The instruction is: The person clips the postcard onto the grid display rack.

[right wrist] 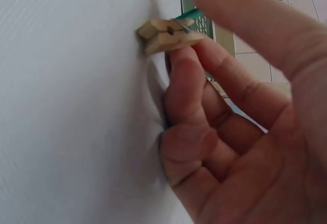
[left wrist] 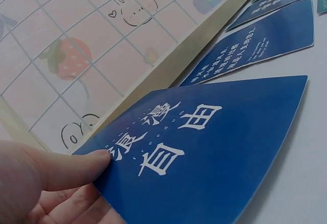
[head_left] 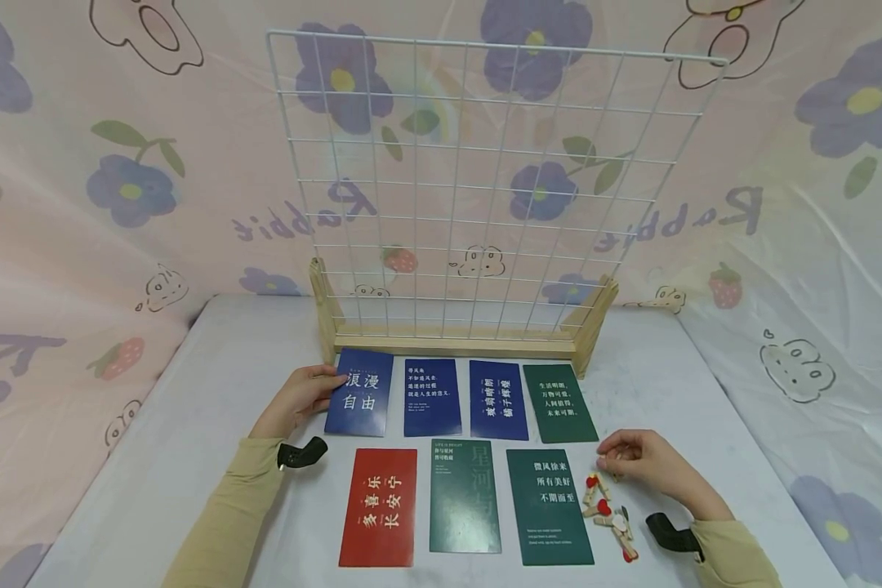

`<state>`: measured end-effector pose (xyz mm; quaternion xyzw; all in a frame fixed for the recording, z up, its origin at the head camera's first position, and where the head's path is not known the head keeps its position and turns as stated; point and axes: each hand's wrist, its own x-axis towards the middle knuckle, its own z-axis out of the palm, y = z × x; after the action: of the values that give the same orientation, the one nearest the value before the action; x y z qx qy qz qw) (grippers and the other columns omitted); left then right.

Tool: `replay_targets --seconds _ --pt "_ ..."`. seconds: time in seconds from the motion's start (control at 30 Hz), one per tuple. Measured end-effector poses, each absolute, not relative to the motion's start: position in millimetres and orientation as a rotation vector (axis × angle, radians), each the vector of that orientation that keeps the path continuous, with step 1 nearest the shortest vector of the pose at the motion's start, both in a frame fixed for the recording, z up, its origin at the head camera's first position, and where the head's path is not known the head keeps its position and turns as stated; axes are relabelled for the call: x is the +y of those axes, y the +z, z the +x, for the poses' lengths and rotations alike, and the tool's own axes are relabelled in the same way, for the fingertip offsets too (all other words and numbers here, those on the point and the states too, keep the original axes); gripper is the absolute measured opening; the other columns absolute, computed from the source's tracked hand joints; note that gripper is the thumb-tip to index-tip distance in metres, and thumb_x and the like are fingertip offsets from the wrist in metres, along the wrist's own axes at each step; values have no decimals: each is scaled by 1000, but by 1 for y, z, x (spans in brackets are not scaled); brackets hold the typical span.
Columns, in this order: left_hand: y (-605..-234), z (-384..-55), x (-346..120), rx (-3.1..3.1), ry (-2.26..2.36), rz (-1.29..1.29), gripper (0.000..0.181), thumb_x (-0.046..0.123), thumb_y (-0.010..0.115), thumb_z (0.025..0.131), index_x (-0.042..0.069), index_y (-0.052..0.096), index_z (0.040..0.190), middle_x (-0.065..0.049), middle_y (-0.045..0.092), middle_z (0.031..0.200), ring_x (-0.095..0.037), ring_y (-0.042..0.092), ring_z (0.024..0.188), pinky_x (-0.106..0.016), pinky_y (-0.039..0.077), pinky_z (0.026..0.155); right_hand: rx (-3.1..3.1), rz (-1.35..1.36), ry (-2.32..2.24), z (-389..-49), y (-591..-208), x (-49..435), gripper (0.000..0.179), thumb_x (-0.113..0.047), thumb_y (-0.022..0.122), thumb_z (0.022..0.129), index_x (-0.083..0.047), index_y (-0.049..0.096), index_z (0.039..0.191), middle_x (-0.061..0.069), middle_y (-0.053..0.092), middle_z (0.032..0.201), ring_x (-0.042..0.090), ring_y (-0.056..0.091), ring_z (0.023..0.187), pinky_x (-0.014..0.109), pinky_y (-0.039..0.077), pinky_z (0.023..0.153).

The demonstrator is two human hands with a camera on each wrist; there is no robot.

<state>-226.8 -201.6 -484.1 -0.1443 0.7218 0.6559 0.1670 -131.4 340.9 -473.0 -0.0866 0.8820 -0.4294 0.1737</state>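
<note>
My left hand pinches the left edge of a dark blue card with large white characters, thumb on its printed face and fingers behind. This card is tilted up in the left wrist view, just in front of the wire grid rack. Over at the right, my right hand has a small wooden clothespin at its curled fingertips, close over the white table. Several more clothespins with red and white ornaments lie in a small heap beside that hand.
A white wire grid stands upright in a wooden base at the back. Two other blue cards, three green cards and a red card lie in two rows. Patterned cloth hangs around the table.
</note>
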Motion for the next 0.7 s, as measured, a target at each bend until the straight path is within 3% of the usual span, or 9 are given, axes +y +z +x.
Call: replay_targets --seconds 0.4,0.7 --pt "-485 -226 -202 2013 1915 -355 31 12 64 93 -4 51 117 -3 68 83 -11 65 69 -22 55 59 2482 -199 -1203 -133 -476 348 25 -18 69 89 3 68 102 5 66 79 14 56 64 25 48 54" --pt "-481 -226 -205 1991 1938 -339 36 13 64 93 -5 49 121 -4 68 87 -12 67 73 -24 56 65 2430 -237 -1249 -132 -467 346 28 -15 67 91 7 66 108 12 69 93 13 58 70 24 48 59"
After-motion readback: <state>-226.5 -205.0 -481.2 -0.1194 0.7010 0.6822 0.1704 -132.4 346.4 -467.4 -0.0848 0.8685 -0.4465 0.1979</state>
